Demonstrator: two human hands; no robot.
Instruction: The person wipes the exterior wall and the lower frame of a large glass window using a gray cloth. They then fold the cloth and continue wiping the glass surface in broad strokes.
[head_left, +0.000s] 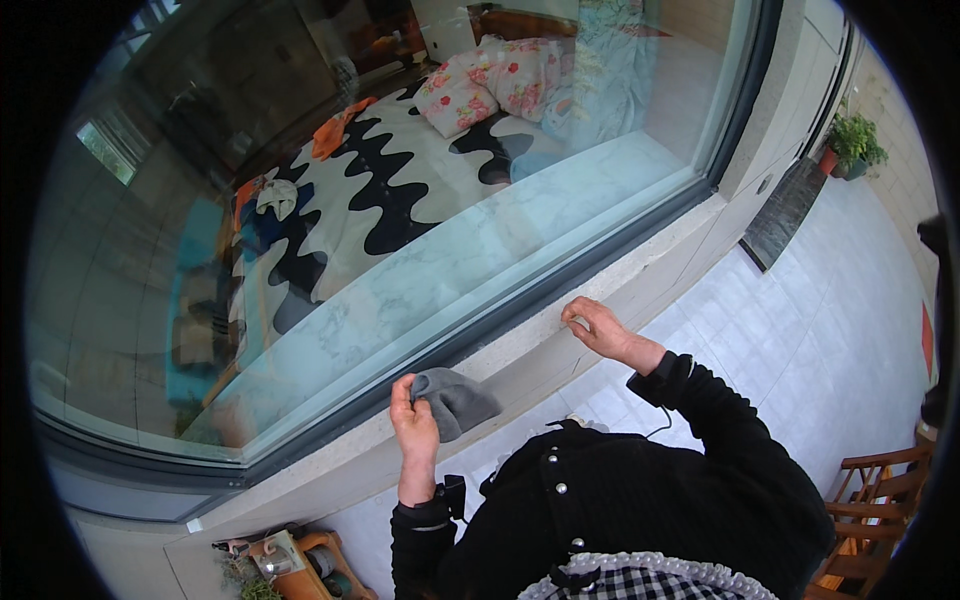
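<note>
A grey cloth (463, 405) is pinched in my left hand (414, 429), its loose part hanging over the edge of the stone window sill (517, 345). My right hand (604, 330) is at the outer edge of the same sill, fingers loosely curled, with a gap between thumb and fingers and nothing visible in it. Whether its fingertips touch the sill, I cannot tell. Beyond both hands stands a large window pane (420, 292) in a dark grey frame (525, 296). The glass carries faint reflections.
Through the glass show a bed (322, 255) with a black-and-white cover and floral pillows (457, 94). A wooden chair (874, 514) stands at lower right, potted plants (855, 142) at upper right beside a dark stone step (784, 214). Lower left holds an orange wooden stand (300, 566) with items.
</note>
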